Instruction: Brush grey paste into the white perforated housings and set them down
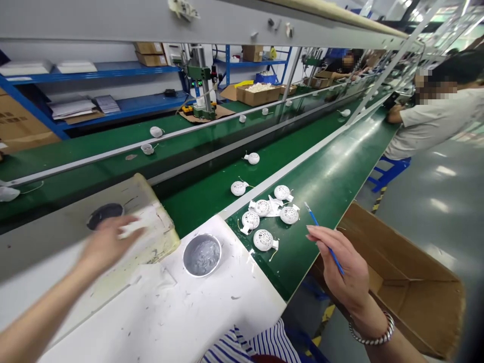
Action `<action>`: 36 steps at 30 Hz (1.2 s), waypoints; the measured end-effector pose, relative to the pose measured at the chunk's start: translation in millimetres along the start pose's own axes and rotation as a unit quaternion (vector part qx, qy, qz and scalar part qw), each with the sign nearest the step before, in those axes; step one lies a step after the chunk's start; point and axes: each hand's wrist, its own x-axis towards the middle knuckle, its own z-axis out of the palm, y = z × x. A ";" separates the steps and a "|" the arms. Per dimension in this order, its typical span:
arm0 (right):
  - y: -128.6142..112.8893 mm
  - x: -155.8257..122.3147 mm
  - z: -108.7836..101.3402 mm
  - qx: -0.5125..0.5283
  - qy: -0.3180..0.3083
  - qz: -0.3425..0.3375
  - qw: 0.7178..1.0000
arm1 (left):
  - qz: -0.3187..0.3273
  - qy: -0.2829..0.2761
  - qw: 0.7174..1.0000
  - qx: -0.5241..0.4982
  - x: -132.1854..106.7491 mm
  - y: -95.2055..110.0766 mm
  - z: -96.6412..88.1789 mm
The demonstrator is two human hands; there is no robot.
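My right hand (342, 262) grips a thin blue paintbrush (313, 218) with a pale tip, held over the edge of the green bench. Left of the brush lie several round white parts with openwork faces, short necks and thin wires, such as the nearest white part (263, 240). My left hand (109, 242), slightly blurred, is over the stained board with fingers stretched apart. A white patch shows by its fingertips; I cannot tell what it is. Beyond that hand is a dark round bowl (105, 214), partly covered by it. A metal bowl of grey paste (202, 255) stands on the white board (212, 307).
An open cardboard box (412, 287) stands on the floor to the right. More white parts (252, 158) lie along the green conveyor (204, 186). A metal beam (113, 20) crosses overhead. A co-worker (446, 111) sits farther along on the right.
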 end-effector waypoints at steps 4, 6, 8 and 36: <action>-0.2 -1.6 -0.6 -0.002 0.018 -0.001 1.000 | 0.122 -0.188 0.967 0.124 20.0 92.6 134.8; -1.0 -2.5 -1.1 -0.008 0.029 0.003 1.000 | 0.115 -0.237 0.953 0.147 27.3 126.4 194.1; -1.8 -3.7 -1.3 -0.017 0.036 0.007 0.999 | 0.085 -0.273 0.943 0.173 33.5 146.1 237.2; -57.8 19.6 149.6 0.200 -0.253 0.054 0.945 | -0.095 -0.011 0.867 -0.488 -133.7 -41.2 21.4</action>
